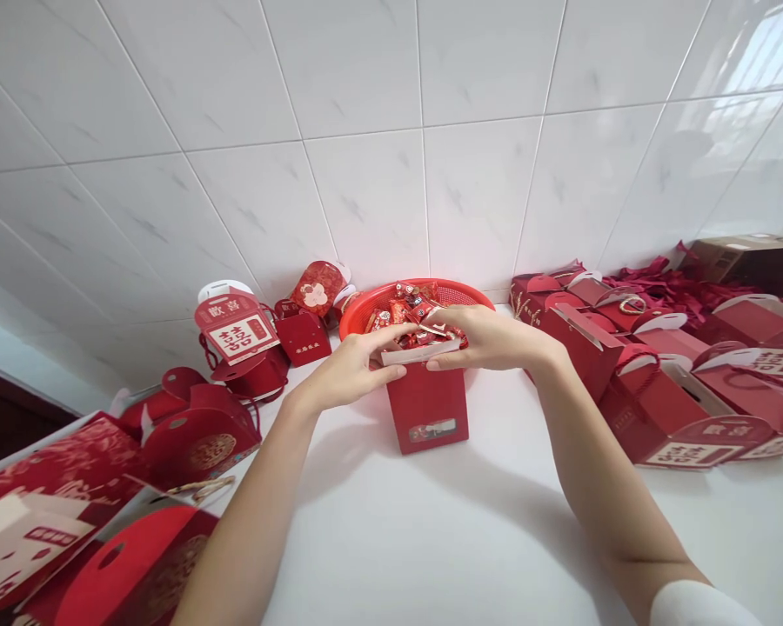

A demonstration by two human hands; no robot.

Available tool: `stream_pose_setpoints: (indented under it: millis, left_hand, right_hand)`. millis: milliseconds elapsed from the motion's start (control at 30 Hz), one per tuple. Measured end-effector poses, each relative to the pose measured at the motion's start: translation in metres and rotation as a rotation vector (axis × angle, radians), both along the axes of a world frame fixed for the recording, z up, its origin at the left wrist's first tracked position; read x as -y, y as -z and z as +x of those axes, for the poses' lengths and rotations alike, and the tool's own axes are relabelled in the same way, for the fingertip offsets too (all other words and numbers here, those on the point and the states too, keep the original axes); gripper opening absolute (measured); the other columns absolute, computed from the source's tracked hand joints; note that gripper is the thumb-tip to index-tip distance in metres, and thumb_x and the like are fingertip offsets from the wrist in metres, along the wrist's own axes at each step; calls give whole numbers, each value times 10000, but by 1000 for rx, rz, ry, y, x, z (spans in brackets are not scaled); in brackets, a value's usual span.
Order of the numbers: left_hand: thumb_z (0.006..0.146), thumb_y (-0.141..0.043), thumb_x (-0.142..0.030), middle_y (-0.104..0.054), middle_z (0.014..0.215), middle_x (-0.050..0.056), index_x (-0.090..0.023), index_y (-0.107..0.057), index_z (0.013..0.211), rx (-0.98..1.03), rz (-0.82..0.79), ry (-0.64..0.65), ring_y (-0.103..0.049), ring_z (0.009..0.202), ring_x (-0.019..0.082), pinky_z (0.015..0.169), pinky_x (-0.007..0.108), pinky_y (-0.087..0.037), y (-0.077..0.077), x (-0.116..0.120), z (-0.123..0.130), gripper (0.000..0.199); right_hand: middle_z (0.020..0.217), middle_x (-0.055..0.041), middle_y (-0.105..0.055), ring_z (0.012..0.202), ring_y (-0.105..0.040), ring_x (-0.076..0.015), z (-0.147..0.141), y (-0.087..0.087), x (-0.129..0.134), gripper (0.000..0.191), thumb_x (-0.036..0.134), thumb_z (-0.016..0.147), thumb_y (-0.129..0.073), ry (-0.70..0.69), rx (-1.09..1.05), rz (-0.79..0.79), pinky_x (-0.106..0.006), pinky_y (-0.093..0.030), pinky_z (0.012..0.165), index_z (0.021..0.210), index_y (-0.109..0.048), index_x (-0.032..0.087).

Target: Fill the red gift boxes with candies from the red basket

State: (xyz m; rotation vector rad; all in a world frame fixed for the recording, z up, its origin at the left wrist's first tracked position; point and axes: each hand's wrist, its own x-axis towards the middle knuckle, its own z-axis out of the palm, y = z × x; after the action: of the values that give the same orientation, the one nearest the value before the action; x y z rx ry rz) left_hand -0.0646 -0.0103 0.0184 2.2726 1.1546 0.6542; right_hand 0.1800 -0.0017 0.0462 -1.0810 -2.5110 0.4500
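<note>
A red paper gift box point(427, 400) stands upright on the white table in front of me. Its top is open, with a white inner edge showing, and a small clear window sits low on its front. My left hand point(349, 369) grips the box's upper left rim, thumb along the front edge and fingers over the top. On the upper right rim is my right hand point(489, 337), its thumb on the front edge and its fingers reaching across the opening. Behind the box, a red plastic basket point(358, 315) holds red-wrapped candies point(398, 311), partly hidden by my hands.
Several red gift boxes point(682, 417) crowd the right side, with dark red ribbons point(665, 278) and a cardboard box point(744, 250) behind. More red boxes point(202, 430) stand along the left. A white tiled wall point(365, 191) bounds the table point(457, 539) at the back.
</note>
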Motion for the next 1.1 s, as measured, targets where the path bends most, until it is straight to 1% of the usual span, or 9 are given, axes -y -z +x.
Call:
stream_pose_setpoints:
  millis: [67, 133, 200, 267, 433, 600, 800, 1000, 1100]
  left_hand:
    - [876, -634, -333, -688, 1306, 58, -249, -605, 1358, -12, 70, -24, -688, 1002, 247, 855, 351, -557, 3, -2, 2, 491]
    - [885, -601, -326, -745, 1102, 42, -213, -690, 1130, -9, 94, 2, -689, 939, 222, 838, 331, -551, 5, -3, 3, 284]
    - [890, -575, -320, -724, 913, 18, -197, -662, 920, 1, 98, 44, -671, 851, 192, 790, 300, -542, 5, -3, 4, 154]
    - [892, -551, -303, -672, 830, 1, -197, -600, 825, -6, 105, 72, -631, 790, 167, 744, 273, -517, 3, -2, 5, 134]
    - [877, -510, -253, -590, 780, -16, -198, -537, 774, -52, 91, 73, -539, 738, 145, 682, 249, -442, -1, 2, 7, 119]
    - [808, -645, -313, -626, 806, -18, -201, -594, 786, -66, -59, 89, -562, 779, 163, 723, 265, -451, -1, 4, 5, 125]
    - [825, -612, -297, -631, 832, -5, -198, -603, 791, 8, -122, 125, -575, 820, 170, 776, 277, -464, 1, 1, 6, 105]
    - [804, -638, -330, -496, 728, -47, -208, -456, 736, -37, -41, 68, -465, 691, 136, 652, 253, -410, 2, -4, 4, 229]
    - [788, -680, -361, -550, 788, -29, -205, -521, 801, 31, -101, 86, -518, 729, 147, 670, 259, -453, 5, -6, 2, 223]
  right_hand:
    - [863, -33, -602, 778, -537, -184, 1, 1, -2, 360, 556, 865, -641, 34, 86, -68, -279, -343, 607, 891, -606, 198]
    - [768, -13, -539, 684, -471, -150, 2, 2, -4, 422, 594, 900, -572, 38, 126, -123, -279, -292, 568, 772, -565, 193]
    - [693, 7, -471, 627, -407, -127, 2, 2, -4, 474, 595, 941, -507, 21, 135, -161, -284, -253, 553, 697, -522, 189]
    - [642, 22, -411, 597, -363, -117, 3, 2, -3, 496, 576, 969, -466, 16, 144, -186, -287, -235, 551, 659, -478, 189]
    - [664, 11, -462, 634, -405, -128, 2, 1, -1, 373, 369, 984, -487, 31, 204, -192, -284, -260, 574, 658, -479, 188]
    - [637, 25, -415, 598, -359, -123, -3, 1, 0, 300, 210, 893, -571, 72, 248, -177, -288, -245, 554, 623, -442, 194]
    - [617, 39, -401, 586, -339, -119, -6, 4, -3, 305, 189, 877, -579, 73, 221, -195, -297, -236, 552, 611, -430, 194]
    - [597, 52, -387, 604, -357, -116, -5, 11, -11, 320, 200, 871, -606, -49, 152, -178, -283, -255, 577, 608, -425, 189]
    - [592, 53, -398, 604, -365, -113, -8, 13, -13, 322, 212, 867, -621, -69, 147, -192, -278, -255, 578, 609, -431, 186]
